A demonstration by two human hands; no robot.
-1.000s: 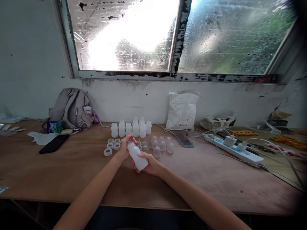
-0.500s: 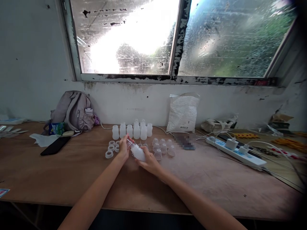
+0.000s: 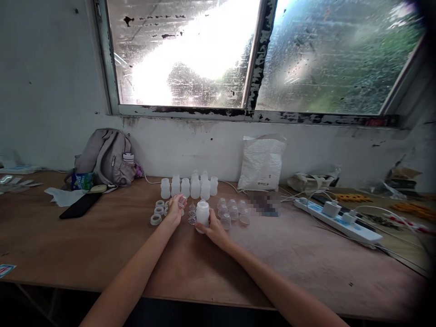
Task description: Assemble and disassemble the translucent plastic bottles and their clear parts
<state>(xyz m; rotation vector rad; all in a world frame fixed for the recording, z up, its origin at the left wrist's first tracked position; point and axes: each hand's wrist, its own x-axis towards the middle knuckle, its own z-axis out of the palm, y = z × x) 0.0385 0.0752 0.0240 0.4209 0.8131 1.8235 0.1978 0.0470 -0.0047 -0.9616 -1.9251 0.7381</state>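
Observation:
My right hand (image 3: 215, 229) is wrapped round a frosted white baby bottle (image 3: 202, 212), which stands upright near the middle of the table. In my left hand (image 3: 175, 210) is a clear plastic cap (image 3: 183, 201), apart from the bottle and to its left. White screw rings (image 3: 156, 220) lie in rows by my left hand, partly hidden by it. Clear nipples (image 3: 192, 214) form a short column between my hands. To the right of the bottle stand several clear domed caps (image 3: 233, 212).
Several more frosted bottles (image 3: 165, 188) stand in rows behind my hands. A white plastic bag (image 3: 262, 163) leans against the wall. On the right is a power strip (image 3: 354, 229) with cables; on the left are a backpack (image 3: 105, 156) and a black phone (image 3: 80, 206).
The bottle has gone from tilted to upright. My left hand has drawn the clear cap away from the bottle's top, so the two are apart now. The view has shifted slightly.

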